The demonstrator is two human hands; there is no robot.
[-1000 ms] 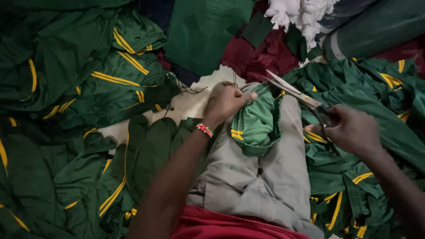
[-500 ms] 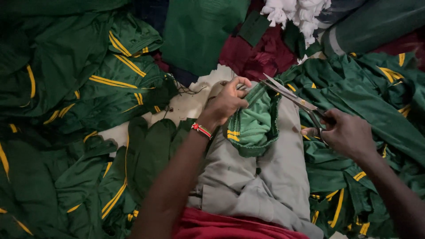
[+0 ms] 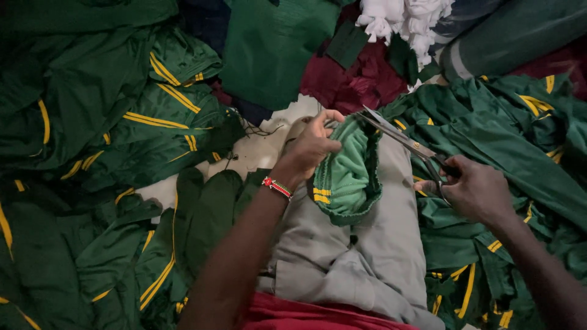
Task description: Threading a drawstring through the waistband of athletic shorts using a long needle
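- On the lap, over grey trousers (image 3: 367, 256): green garment piece (image 3: 345, 177), bunched, yellow stripes near its lower left edge.
- Left hand (image 3: 312, 146) is clamped on the top edge of the piece, thumb and fingers pinching the fabric up near the blade tips. Beaded wristband (image 3: 277, 187) on that wrist.
- Right hand (image 3: 477, 189) is closed through the handles of the scissors (image 3: 406, 142); the blades are parted, tips right at the upper rim of the piece, close to the left fingers.
- Hands are apart, one on each side of the piece; only the scissors bridge the gap.
- Judgement, doing this cut well: keep the pinched edge taut so the blades bite a single layer, not the bunched folds below.
- Keep the left fingertips behind the cutting line; they look very near the tips.
- Short snips with the blade tips should give better control than a full closure on loose knit.
- Lifting the fabric off the lap before closing the blades should keep the trousers out of the cut.
- Around: piles of green garments with yellow stripes (image 3: 153, 116) to the left and right, maroon cloth (image 3: 354, 79) and white scraps (image 3: 403, 21) beyond, a patch of pale floor (image 3: 257, 150) showing.
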